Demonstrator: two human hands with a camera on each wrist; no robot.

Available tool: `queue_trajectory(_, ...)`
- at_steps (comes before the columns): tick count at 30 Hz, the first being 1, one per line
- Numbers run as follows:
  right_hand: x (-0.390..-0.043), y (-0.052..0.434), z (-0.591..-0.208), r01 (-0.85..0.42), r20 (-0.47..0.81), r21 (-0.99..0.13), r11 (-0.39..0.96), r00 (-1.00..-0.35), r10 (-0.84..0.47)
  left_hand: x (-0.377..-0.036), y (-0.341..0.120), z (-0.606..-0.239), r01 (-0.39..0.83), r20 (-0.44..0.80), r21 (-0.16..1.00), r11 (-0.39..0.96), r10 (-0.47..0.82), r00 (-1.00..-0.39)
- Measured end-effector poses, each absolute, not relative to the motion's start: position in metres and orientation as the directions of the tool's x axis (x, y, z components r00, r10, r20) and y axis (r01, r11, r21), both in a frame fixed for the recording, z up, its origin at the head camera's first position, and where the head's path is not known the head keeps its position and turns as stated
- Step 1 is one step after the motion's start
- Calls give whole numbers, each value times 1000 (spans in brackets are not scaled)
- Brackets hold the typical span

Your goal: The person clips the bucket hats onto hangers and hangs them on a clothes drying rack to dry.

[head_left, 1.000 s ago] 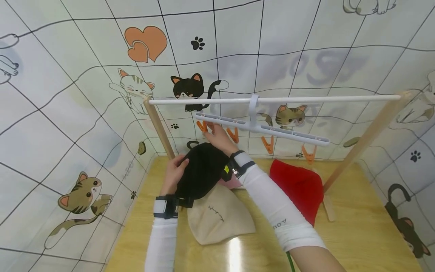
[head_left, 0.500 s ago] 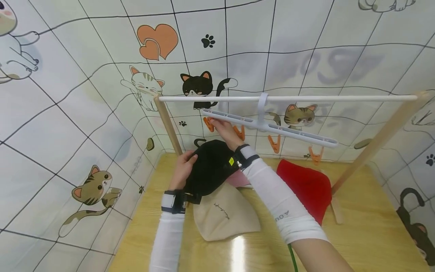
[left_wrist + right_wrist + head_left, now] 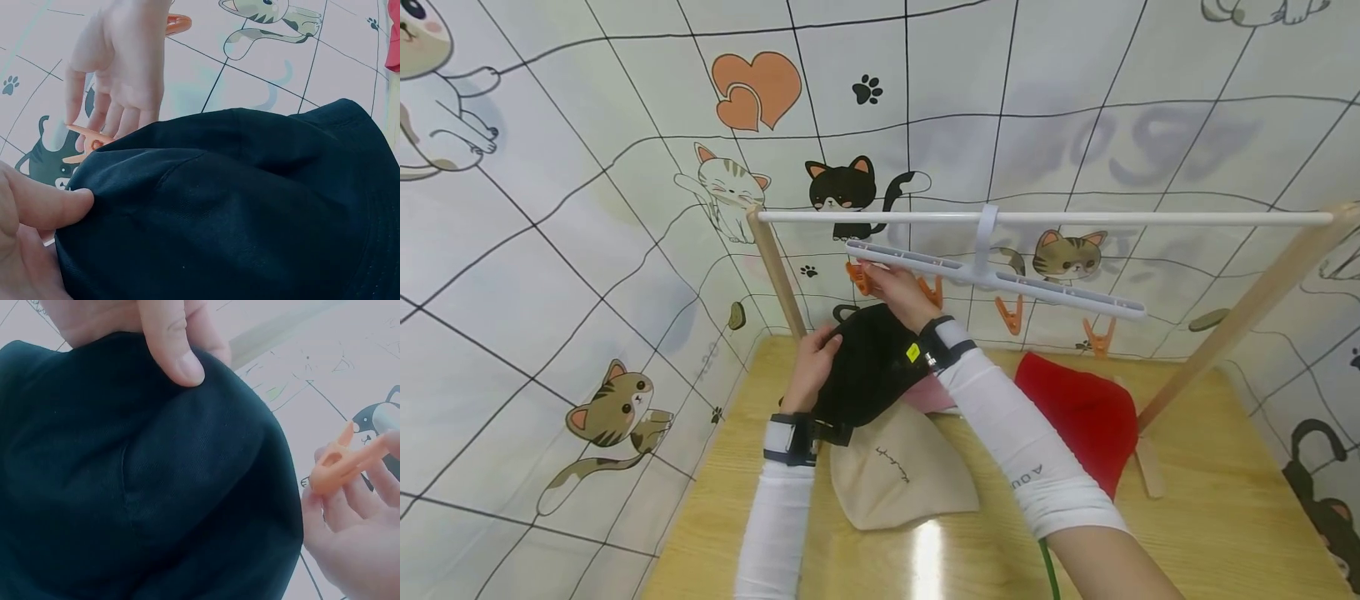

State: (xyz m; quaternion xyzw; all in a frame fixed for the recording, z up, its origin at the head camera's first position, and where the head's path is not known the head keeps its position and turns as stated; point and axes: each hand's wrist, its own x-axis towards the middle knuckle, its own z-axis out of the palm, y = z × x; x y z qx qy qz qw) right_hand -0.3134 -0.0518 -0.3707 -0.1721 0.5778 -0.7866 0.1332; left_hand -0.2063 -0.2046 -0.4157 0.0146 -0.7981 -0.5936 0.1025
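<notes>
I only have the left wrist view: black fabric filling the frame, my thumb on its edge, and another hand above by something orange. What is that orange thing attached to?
Observer: It is an orange clip hanging at the left end of a white clip hanger, which hangs from a white rail.
Operator: Does the right hand have a grip on that clip?
Observer: The right hand has its fingers around it; I cannot tell whether the clip is squeezed open.
Operator: What else lies below the black hat?
Observer: Under the black hat a beige hat lies on the wooden table, with a red hat to its right.
</notes>
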Motion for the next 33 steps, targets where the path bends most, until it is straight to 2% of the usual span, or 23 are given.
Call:
queue_trajectory(6, -311, -54, -366, 64, 110, -944, -324, -865, -490, -209, -203, -414, 123, 182, 938, 323, -159, -970)
queue_trajectory(12, -311, -54, -369, 103, 113, -933, -345, -826, -553, -208, -203, -415, 98, 156, 950, 297, -178, -971)
queue_trajectory(24, -312, -49, -377, 168, 206, -858, -485, -752, -626, -207, -201, -417, 89, 162, 945, 314, -217, -963)
queue_trajectory(33, -310, -48, -378, 184, 223, -831, -525, -754, -618, -207, -198, -418, 82, 165, 938, 336, -228, -960)
